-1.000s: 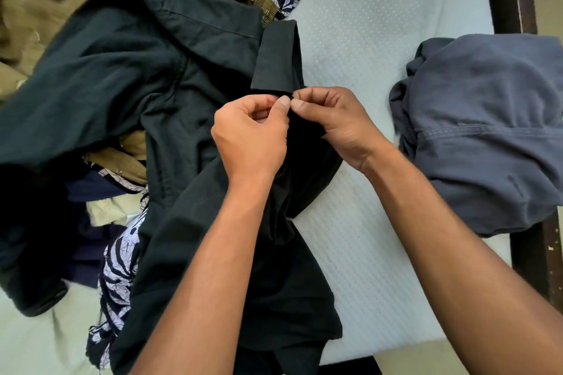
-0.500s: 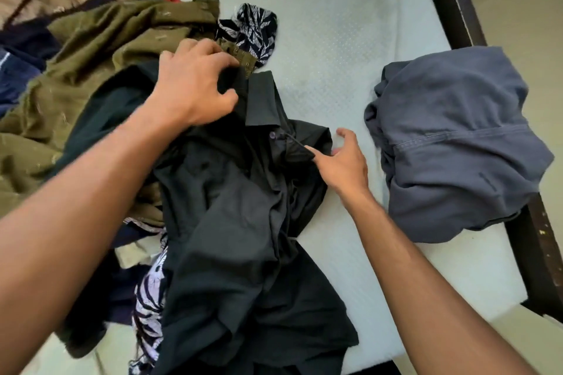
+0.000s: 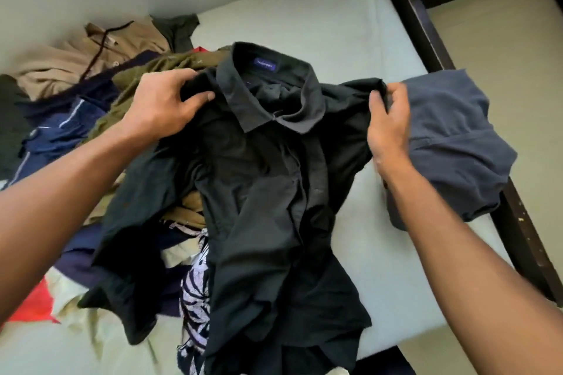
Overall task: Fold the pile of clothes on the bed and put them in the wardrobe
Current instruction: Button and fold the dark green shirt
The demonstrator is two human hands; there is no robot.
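I held the black shirt [image 3: 262, 186] by its shoulders, collar toward 12 o'clock. My left hand [image 3: 164, 103] gripped the shoulder at 10 o'clock, and my right hand [image 3: 388, 122] pinched the one at 2. The shirt lay front-up on the mattress [image 3: 304, 24], partly over the pile of clothes [image 3: 76, 119] at 9 o'clock. A grey-blue garment [image 3: 451, 137] sat at 3 o'clock.

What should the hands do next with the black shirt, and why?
Probably lift the black collared shirt by its shoulders and spread it flat on the pale mattress. The left hand and right hand each hold a shoulder, but its body lies crumpled over the clothes pile.
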